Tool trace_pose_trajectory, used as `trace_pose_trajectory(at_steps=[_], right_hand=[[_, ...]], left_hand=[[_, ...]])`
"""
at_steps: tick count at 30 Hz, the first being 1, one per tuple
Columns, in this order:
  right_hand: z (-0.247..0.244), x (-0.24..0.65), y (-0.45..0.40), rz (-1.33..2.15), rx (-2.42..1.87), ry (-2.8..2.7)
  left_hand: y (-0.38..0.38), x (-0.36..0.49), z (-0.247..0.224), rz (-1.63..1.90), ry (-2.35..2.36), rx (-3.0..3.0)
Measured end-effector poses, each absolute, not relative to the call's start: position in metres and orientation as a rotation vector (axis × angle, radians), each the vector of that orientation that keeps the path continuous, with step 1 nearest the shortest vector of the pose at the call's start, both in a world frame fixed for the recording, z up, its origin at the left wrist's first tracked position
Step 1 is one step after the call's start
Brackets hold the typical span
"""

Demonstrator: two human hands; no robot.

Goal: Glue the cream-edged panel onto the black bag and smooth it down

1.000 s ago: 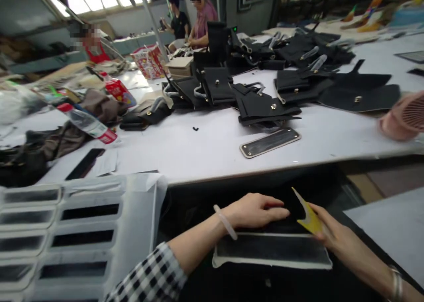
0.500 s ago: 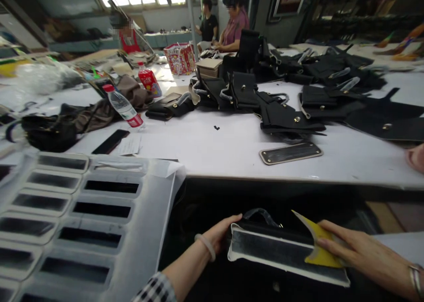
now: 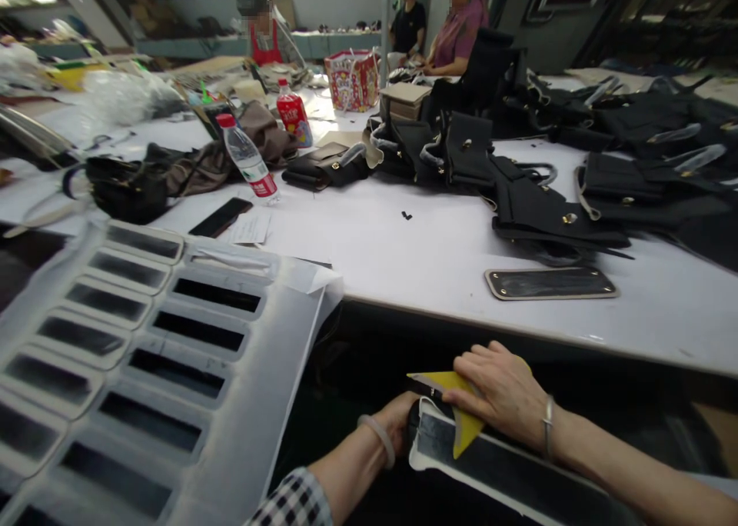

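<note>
Low in the head view, my left hand (image 3: 397, 426) grips the left end of a black bag piece (image 3: 519, 464) whose long dark panel has a whitish edge. My right hand (image 3: 499, 387) is closed on a bent yellow sheet (image 3: 467, 426), which rests against that panel near its left end. The fingertips of my left hand are hidden behind the piece. Past the table edge lies a dark strip with metal studs (image 3: 550, 283).
At the left, a pale sheet (image 3: 277, 318) bears rows of dark oblong panels. On the white table (image 3: 369, 241) are a water bottle (image 3: 250, 161), a phone (image 3: 221, 217), a red bottle (image 3: 294, 114) and several black bags (image 3: 536, 211). People are at the back.
My right hand has moved left with the yellow sheet, from the panel's right part to near its left end. The camera view has shifted, so the table things appear farther right.
</note>
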State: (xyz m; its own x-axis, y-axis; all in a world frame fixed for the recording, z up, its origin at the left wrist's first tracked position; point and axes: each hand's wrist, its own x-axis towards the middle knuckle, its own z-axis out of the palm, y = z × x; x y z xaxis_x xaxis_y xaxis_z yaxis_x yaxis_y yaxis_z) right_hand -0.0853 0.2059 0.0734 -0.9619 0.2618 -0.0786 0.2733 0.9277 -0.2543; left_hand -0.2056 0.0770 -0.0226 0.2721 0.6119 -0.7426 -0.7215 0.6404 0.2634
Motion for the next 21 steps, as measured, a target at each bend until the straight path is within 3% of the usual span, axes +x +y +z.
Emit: trace_pose_trajectory(at_steps=[21], right_hand=[[0.076,-0.177,0.215,-0.501,-0.563,3.209]], left_hand=[[0.068,-0.201,-0.018,0.947,1.285,-0.296]])
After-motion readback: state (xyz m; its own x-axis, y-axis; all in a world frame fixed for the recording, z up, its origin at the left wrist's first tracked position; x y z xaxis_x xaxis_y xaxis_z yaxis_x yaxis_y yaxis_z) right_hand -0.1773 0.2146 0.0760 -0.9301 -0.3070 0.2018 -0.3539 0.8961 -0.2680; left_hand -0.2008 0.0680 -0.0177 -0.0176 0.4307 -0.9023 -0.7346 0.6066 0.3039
